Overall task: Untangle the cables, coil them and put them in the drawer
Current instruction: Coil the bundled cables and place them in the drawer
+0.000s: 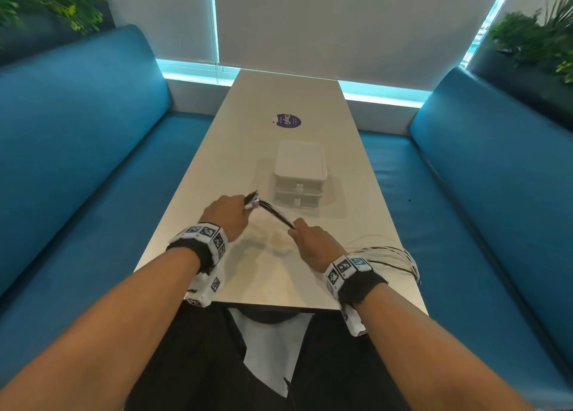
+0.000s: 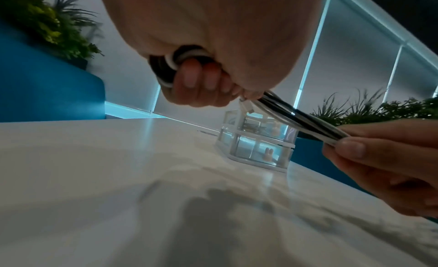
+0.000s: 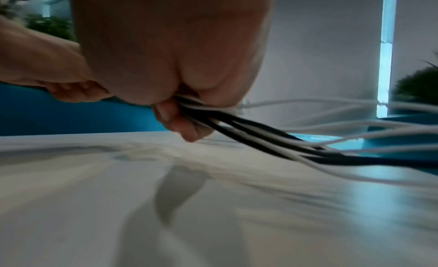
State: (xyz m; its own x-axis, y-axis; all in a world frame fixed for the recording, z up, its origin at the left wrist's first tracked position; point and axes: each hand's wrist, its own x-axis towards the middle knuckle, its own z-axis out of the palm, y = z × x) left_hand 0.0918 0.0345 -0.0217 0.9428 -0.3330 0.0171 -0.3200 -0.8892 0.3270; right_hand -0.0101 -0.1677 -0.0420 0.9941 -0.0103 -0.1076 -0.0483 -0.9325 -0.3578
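Coiling underway: left hand [image 1: 228, 213] grips wound cables [image 1: 273, 212], right hand [image 1: 313, 243] pinches the strands, loose loops trailing; drawer unit [image 1: 299, 175] shut, stowing remains.

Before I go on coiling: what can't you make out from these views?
- Cable count: strands in the cables overlap in every view.
- Cable ends: loops run behind the right hand and wrist in the head view.
- Drawer unit: contents blurred; cables cross it.
- Left hand: palm hides the coil.
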